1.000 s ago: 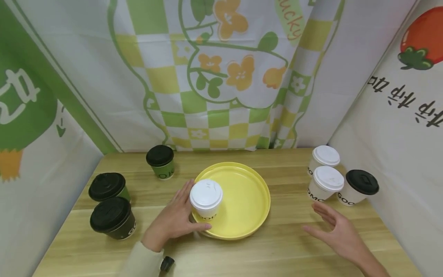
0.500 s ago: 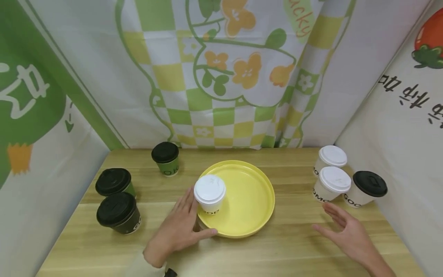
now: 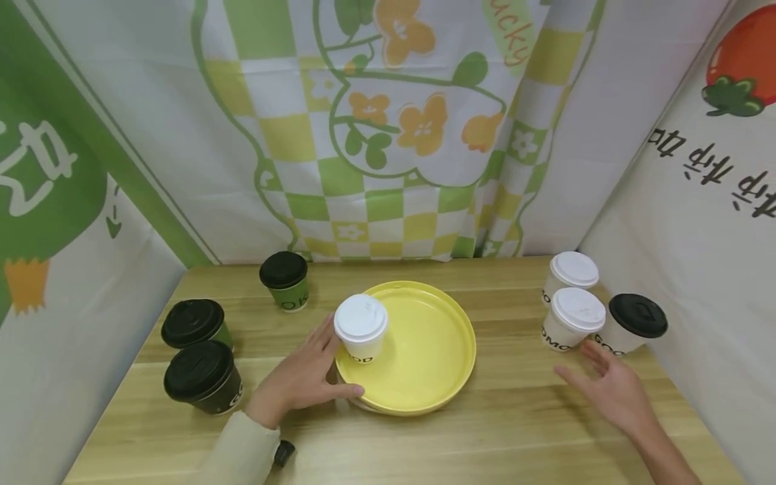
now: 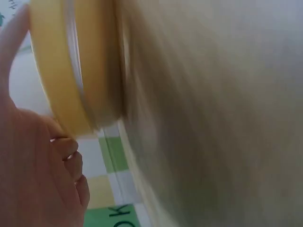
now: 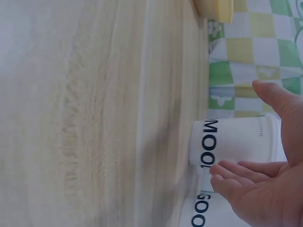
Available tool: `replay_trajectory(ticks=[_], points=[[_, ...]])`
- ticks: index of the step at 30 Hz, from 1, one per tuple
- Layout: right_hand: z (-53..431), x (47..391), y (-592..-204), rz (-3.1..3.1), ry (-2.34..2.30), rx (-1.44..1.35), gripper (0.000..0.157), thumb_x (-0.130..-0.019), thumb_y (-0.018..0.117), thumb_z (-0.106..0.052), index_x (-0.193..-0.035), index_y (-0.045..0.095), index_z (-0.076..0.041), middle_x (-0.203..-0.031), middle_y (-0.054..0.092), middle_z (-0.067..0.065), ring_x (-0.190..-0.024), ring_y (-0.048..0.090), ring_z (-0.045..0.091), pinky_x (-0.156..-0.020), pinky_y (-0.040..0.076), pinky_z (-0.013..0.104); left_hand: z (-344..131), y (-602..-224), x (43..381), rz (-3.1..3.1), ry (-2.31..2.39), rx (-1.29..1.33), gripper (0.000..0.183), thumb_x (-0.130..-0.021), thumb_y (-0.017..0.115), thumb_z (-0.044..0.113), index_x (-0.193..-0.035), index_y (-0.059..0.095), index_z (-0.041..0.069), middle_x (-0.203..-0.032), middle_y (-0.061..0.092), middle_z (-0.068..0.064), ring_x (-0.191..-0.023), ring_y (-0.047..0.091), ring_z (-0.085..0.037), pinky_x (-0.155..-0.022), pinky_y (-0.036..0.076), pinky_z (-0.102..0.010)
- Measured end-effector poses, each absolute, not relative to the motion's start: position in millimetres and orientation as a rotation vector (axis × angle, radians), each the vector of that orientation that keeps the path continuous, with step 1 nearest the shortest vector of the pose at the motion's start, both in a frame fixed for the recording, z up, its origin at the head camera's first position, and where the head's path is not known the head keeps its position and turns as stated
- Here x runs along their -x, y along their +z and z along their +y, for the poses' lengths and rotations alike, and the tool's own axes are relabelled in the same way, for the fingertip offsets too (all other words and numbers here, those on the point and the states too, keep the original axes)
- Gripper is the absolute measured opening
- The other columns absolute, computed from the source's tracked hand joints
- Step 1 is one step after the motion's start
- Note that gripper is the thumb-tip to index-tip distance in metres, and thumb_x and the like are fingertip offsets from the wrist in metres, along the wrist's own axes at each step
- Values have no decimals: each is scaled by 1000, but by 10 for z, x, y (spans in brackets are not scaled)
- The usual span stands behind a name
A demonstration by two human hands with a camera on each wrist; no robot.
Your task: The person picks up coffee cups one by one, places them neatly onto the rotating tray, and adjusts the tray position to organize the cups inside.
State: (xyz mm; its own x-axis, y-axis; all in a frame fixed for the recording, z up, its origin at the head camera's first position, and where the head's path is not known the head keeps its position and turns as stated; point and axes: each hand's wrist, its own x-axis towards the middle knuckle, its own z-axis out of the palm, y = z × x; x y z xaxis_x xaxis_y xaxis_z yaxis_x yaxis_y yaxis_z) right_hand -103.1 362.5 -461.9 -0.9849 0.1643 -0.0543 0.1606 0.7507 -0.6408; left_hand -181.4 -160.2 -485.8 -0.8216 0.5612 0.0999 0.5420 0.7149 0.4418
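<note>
My left hand (image 3: 300,377) rests at the left rim of the round yellow tray (image 3: 427,350), thumb stretched along the front edge. On that tray, near its left side, stands a white-lidded paper cup (image 3: 361,327). In the left wrist view the tray shows two stacked yellow layers (image 4: 52,61), with my fingers against the upper one; some fingertips are hidden. Over on the right, my right hand (image 3: 612,394) is held with its fingers apart, just in front of a white-lidded cup (image 3: 570,323) and a black-lidded white cup (image 3: 633,327). It holds nothing.
Another white-lidded cup (image 3: 572,271) stands behind the right pair. At left are a black cup (image 3: 206,380), a green black-lidded cup (image 3: 194,327) and a smaller green one (image 3: 285,286). The wooden table (image 3: 473,444) meets cloth walls at the back and sides.
The cup on the tray has shifted away from me, along the tray's left side. My right hand has moved slightly right, closer to the black-lidded cup. The left hand remains at the rim.
</note>
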Motion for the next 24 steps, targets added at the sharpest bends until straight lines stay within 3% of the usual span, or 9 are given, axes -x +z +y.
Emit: replay_trajectory(ticks=[5,10,19,22,24], points=[[3641,1180,-4701,-2908,1113,330,102,-96,73,-57,-162,30,7,-159,42,37,-144,43,59,-115,40,70,-1677,-4777,1856,2859,674,-903,123,-88,71,72,-171,7,9,-178,10,-19,-165,16,-41,-131,25,-62],[3649,1299,-4744,-2836,1154,395,99,-94,74,-57,-162,33,3,-159,41,38,-146,40,60,-114,37,75,-1625,-4686,1651,2876,644,-810,119,-94,63,72,-169,6,-1,-177,6,-24,-164,12,-44,-131,21,-64],[3636,1425,-4773,-2669,1289,508,99,-96,76,-49,-163,28,6,-159,42,39,-146,43,55,-117,43,66,-1356,-4605,1253,2868,586,-575,121,-94,54,80,-166,10,-6,-175,5,-27,-165,4,-42,-134,14,-60],[3618,1465,-4819,-2611,1278,592,93,-94,79,-46,-158,37,6,-154,50,36,-142,51,49,-108,53,42,-1287,-4648,1237,2864,584,-558,119,-95,51,80,-167,9,-6,-176,4,-26,-166,3,-41,-135,12,-59],[3605,1499,-4851,-2567,1269,634,87,-92,81,-44,-154,43,5,-149,56,33,-138,56,45,-95,51,21,-1269,-4686,1263,2886,568,-567,119,-96,51,80,-166,9,-6,-176,4,-27,-166,4,-41,-135,12,-58]])
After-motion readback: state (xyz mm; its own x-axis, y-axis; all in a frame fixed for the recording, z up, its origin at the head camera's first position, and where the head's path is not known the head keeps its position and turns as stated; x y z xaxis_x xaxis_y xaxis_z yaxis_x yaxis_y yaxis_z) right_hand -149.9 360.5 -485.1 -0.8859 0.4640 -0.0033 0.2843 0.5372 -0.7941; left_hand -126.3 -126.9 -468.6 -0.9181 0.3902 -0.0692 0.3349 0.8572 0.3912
